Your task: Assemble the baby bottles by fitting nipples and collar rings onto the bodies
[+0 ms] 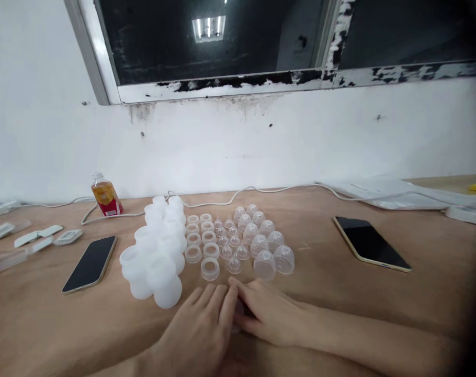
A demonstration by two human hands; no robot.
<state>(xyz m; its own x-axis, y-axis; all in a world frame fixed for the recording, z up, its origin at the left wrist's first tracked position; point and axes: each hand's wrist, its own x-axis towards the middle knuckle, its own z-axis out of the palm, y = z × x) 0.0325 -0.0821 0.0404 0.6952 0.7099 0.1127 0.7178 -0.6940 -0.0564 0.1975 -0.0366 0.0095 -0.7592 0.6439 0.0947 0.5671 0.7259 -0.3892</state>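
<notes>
My left hand (201, 322) and my right hand (271, 314) meet near the table's front edge, both closed around a small clear plastic piece (237, 317). My fingers cover most of it, so its exact kind is hidden. Just beyond them, baby bottle parts are laid out in rows. Milky white bottles (155, 251) stand clustered on the left. Beside these lie translucent collar rings (210, 268), then clear silicone nipples (234, 265). Dome-shaped clear caps (264, 264) form the right-hand rows.
One phone (89, 264) lies left of the bottles, another (369, 243) to the right. A drink bottle (106, 195) stands near the wall, beside a white cable (238, 195). White plastic pieces (67, 237) are scattered far left, near a fingertip at the edge. Plastic bags (379, 192) lie back right.
</notes>
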